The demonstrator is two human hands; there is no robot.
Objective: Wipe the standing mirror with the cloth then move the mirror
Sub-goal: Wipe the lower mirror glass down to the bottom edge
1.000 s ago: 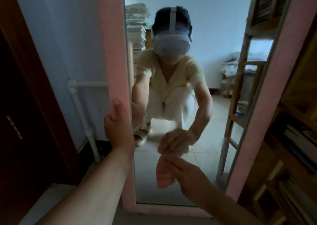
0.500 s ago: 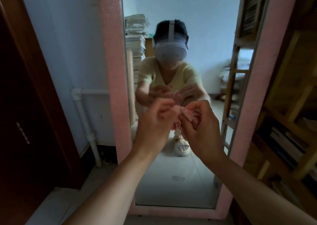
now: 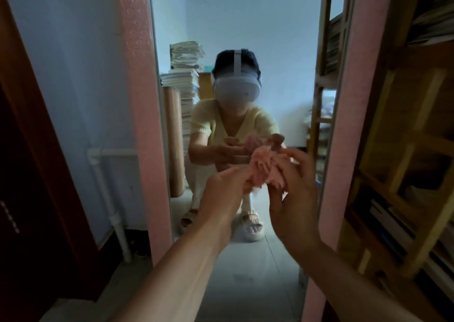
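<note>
Before the standing mirror (image 3: 245, 27), both the left hand (image 3: 226, 194) and the right hand (image 3: 294, 199) pinch the pink cloth (image 3: 266, 168); it is better to fold it into a flat pad before wiping.

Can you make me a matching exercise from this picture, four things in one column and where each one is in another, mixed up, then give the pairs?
Things:
1. cloth
2. mirror
3. white pipe
4. wooden bookshelf

Places:
A. on the wall left of the mirror
B. at the right edge of the view
C. bunched between the left hand and the right hand
D. standing straight ahead, pink-framed

Pairs: 1-C, 2-D, 3-A, 4-B
</note>
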